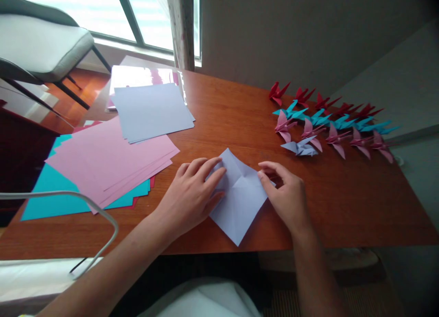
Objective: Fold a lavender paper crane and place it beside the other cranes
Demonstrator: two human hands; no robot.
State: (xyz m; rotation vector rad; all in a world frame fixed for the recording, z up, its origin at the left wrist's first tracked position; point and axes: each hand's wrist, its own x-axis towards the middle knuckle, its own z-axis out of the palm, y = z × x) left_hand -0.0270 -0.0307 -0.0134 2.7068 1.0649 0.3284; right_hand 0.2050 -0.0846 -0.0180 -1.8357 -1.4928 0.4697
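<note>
A lavender paper square [240, 196], partly folded into a diamond with creases, lies near the front edge of the wooden table [343, 193]. My left hand [192, 193] rests flat on its left side, fingers stretched over the paper. My right hand [286, 193] is curled at the right corner, thumb and fingers pinching the paper's edge.
Stacks of loose sheets lie at the left: lavender [151, 111], pink [109, 159], teal [51, 193]. Rows of folded paper cranes in red [302, 96], teal [322, 119], pink [338, 138] and one lavender crane [301, 147] stand at the right. A chair [37, 42] stands by the window.
</note>
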